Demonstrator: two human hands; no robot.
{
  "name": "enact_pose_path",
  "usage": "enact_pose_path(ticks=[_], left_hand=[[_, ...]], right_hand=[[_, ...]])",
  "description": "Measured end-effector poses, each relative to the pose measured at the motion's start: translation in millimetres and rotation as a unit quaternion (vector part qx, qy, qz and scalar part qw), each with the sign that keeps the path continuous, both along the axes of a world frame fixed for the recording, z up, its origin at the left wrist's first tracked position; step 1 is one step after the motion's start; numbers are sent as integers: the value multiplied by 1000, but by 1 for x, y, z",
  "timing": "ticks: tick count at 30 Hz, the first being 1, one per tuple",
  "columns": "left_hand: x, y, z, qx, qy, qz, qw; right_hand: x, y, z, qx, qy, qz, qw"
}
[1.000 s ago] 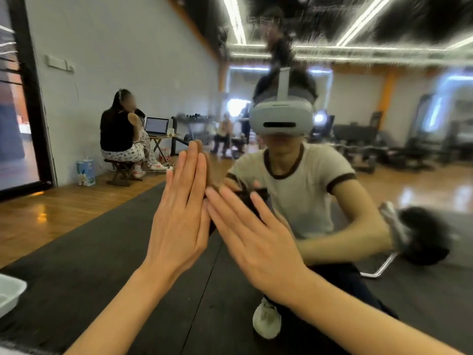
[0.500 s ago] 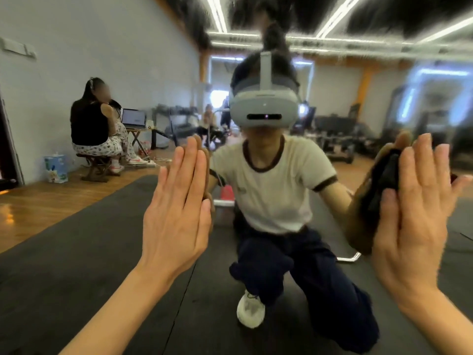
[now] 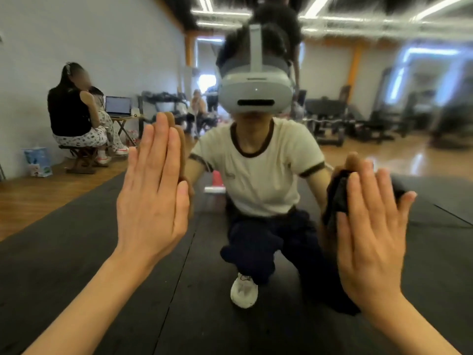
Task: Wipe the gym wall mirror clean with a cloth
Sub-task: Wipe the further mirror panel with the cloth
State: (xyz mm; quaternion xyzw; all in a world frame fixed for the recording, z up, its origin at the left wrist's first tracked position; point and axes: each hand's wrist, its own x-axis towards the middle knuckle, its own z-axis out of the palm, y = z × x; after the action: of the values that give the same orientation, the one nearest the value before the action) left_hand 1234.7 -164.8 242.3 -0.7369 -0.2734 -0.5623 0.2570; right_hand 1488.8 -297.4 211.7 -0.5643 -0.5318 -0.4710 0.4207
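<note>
Since the earlier frame, right hand (image 3: 371,234) has travelled from beside the left hand (image 3: 153,201) out to the right of the mirror (image 3: 256,329), carrying the cloth (image 3: 337,198) with it; left hand has kept its place. Left hand lies flat on the glass, fingers (image 3: 163,149) straight and pressed together, holding nothing. Right hand presses the dark cloth against the glass under straight, slightly spread fingers. Cloth appears soft, light and limp; judged likely to bunch or slide out unless held by broad palm pressure rather than at one corner. Glass is rigid, smooth and breakable: apply even, moderate force. No mirror edge or frame shows in this view. Open glass lies above, below and between the hands; left hand stands in the path of a leftward stroke.
</note>
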Motion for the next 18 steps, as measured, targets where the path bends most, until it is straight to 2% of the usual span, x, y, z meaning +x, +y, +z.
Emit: enact_pose_path(ticks=[2, 3, 8, 11, 13, 15, 17, 18], left_hand=[[1, 0, 0, 4, -4, 2, 1000], [1, 0, 0, 6, -4, 4, 1000], [-1, 2, 0, 16, 3, 6, 1000], [-1, 2, 0, 16, 2, 0, 1000], [0, 1, 0, 14, 1, -4, 1000], [0, 2, -1, 13, -1, -4, 1000], [1, 2, -1, 14, -1, 1, 1000], [0, 2, -1, 16, 0, 2, 1000]], right_hand=[[-13, 5, -2, 26, 99, 14, 995], [-34, 15, -1, 29, 111, 13, 993], [-150, 66, -22, -44, -76, 2, 996], [-114, 54, -31, -55, -95, -4, 994], [-68, 30, -42, -59, -68, -12, 996], [-34, 11, -51, -50, 8, -17, 999], [-45, 14, -49, -34, 92, -14, 995], [-65, 25, -46, -34, 105, -14, 994]])
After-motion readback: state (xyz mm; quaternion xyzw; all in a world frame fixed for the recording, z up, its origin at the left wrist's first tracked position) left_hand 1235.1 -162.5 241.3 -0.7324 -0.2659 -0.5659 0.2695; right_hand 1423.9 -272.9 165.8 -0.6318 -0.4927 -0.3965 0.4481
